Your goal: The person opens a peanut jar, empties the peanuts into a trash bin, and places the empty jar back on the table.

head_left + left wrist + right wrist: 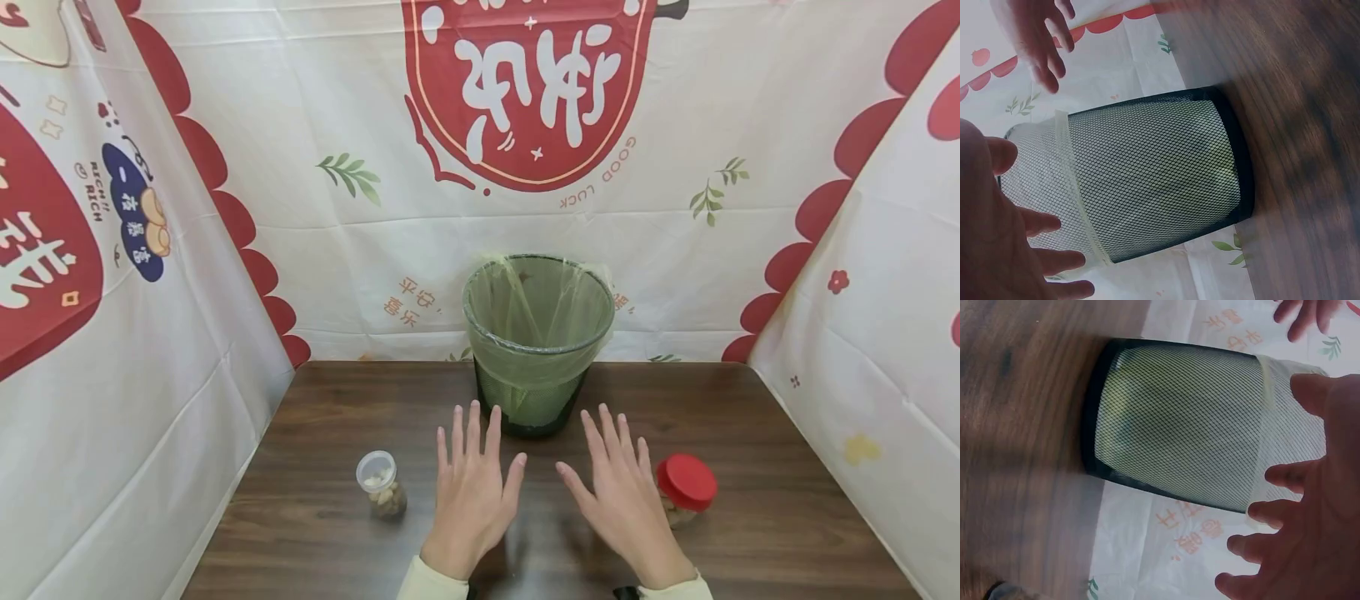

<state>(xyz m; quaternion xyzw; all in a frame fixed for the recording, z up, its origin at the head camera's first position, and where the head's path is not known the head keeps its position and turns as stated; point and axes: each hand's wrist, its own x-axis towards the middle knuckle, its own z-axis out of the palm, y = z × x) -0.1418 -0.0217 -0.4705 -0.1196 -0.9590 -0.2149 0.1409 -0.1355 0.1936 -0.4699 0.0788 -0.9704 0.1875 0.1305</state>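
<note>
both hands hover palm down over the bench [330, 433], fingers straight and spread, thumbs held out toward each other with a gap between them. the grip of the left hand [471, 504] is wide apart and empty; the grip of the right hand [628, 510] is just the same, its fingertips slightly splayed. the wrist views show the spread fingers too, in front of a mesh bin [534, 402].

the bin stands upright on the bench, near the back edge and just beyond the fingertips, between the two hands as seen from the head. a pale, see-through liner [517, 364] sits inside it and is folded down over the rim, covering the upper part of the mesh.

to the left of the left hand, apart from it, a small clear jar [386, 500] with a whitish translucent lid [377, 471] stands holding pale pieces. just beside the right hand, on its outer side, is a second jar [677, 512] under a red lid [687, 481], its contents mostly hidden.
</note>
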